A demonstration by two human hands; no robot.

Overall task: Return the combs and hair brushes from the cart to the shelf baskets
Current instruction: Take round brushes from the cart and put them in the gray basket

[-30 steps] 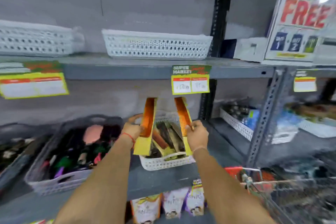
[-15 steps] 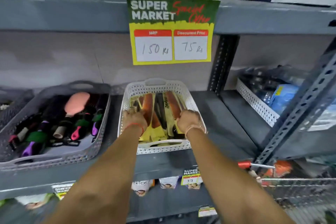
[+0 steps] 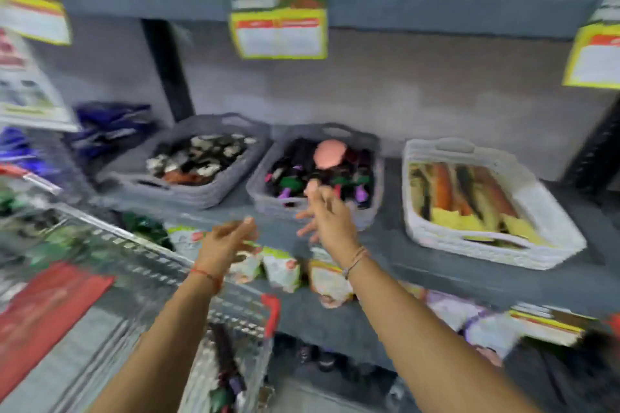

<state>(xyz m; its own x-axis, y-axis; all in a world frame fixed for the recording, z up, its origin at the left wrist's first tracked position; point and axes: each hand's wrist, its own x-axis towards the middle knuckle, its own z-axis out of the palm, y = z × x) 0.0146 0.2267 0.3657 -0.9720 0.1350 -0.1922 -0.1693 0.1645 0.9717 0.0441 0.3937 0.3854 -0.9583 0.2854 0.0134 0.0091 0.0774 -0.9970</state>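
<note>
The frame is blurred by motion. A white basket (image 3: 550, 238) at the right of the shelf holds packaged combs (image 3: 469, 191) on yellow cards, orange and dark. The middle grey basket (image 3: 265, 201) holds hair brushes (image 3: 330, 153), one with a pink head. My left hand (image 3: 224, 245) and my right hand (image 3: 323, 214) hang empty in front of the shelf edge, fingers apart, left of the white basket. The wire cart (image 3: 141, 265) is at the lower left, with dark brushes (image 3: 224, 365) inside it.
A second grey basket (image 3: 181, 191) with dark and white items stands at the left. Yellow price tags (image 3: 280, 33) hang from the upper shelf. Packets (image 3: 281, 268) line the lower shelf. A red flap (image 3: 43, 315) lies in the cart.
Both hands put the two comb packs into the white basket, let go and pulled back to the left. The view has swung left, so the cart now shows at the lower left.
</note>
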